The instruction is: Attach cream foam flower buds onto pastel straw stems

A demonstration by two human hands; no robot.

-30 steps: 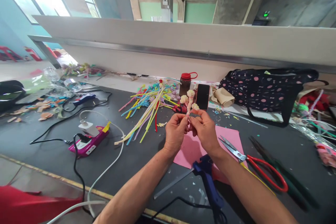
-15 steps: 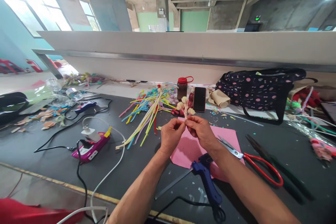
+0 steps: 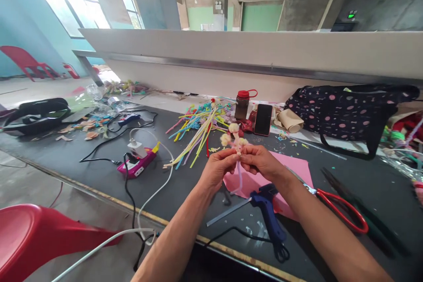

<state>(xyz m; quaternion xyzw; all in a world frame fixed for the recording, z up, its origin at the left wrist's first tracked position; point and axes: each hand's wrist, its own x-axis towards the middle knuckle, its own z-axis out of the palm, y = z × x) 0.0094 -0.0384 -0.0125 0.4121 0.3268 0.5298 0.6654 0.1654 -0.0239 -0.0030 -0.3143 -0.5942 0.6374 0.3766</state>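
Between my two hands stands a small craft flower [image 3: 234,134] with cream fluffy blossoms and a pinkish stem. My left hand [image 3: 216,168] pinches it low down from the left side. From the right, the fingers of my right hand [image 3: 262,161] are closed on the same spot. A pale lilac pipe cleaner [image 3: 239,178] hangs below the fingertips, over a pink sheet [image 3: 299,165]. Just under my hands, a blue glue gun [image 3: 268,213] lies on the dark table with a glue stick [image 3: 228,212] poking out of its back.
Red-handled scissors [image 3: 342,211] and dark long-nosed pliers [image 3: 360,216] lie at right. Colourful pipe cleaners [image 3: 194,134] are heaped beyond my left hand. Behind stand a bottle [image 3: 243,105], a phone [image 3: 263,120] and a patterned bag [image 3: 340,116]. Cables trail from a purple power strip [image 3: 137,165].
The view has swung left and down. The flower now stands more upright and turned, its blossoms more spread, and the lilac pipe cleaner shows beneath my fingers. Both hands keep their pinch.
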